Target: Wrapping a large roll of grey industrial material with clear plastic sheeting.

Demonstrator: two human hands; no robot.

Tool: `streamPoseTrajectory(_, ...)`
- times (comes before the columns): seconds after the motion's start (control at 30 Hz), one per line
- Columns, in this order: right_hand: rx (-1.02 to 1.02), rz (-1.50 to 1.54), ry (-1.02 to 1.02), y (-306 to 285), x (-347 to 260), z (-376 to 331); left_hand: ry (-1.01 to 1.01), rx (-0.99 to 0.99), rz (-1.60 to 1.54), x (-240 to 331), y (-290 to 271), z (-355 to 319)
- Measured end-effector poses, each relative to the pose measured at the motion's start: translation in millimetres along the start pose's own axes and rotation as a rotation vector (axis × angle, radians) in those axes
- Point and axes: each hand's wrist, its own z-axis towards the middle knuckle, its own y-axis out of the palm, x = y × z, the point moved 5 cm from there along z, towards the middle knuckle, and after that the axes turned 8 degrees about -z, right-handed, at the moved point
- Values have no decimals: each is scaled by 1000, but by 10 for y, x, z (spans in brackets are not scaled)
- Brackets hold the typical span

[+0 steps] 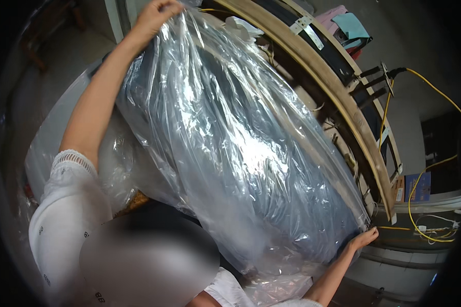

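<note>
A large sheet of clear plastic film (189,128), wrinkled and shiny, stretches between my two hands. At the top, my left hand (160,13) is closed on one upper corner of it, with the arm fully reached out. My right hand (364,237) pinches the opposite end at the lower right. Dark fabric or panels show faintly through the film, but I cannot tell what they are. Along its far side the film lies against a long wooden-edged frame (322,92), which looks curved here.
Beyond the frame hang pink and teal cloths (349,26). A yellow cable (435,87) loops on the right, near a metal bracket (386,77). A blue and brown box (417,187) and white wires (440,224) sit at far right. More clear plastic (51,140) bunches left of me.
</note>
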Motion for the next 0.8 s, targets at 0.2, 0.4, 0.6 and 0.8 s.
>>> streamPoseTrajectory(0.2, -351, 589, 436, -234, 207, -511, -77, 45, 33, 483, -662, -437)
streamPoseTrajectory(0.4, -671, 463, 553, -436, -101, -752, -165, 89, -134, 555, -941, -767)
streamPoseTrajectory(0.6, -939, 348, 313, -169, -1013, -1146, -371, 349, -19, -35, -2725, -762)
streamPoseTrajectory(0.8, -912, 540, 200, -469, -1242, -1685, -362, 309, 281, -990, -3671, -338)
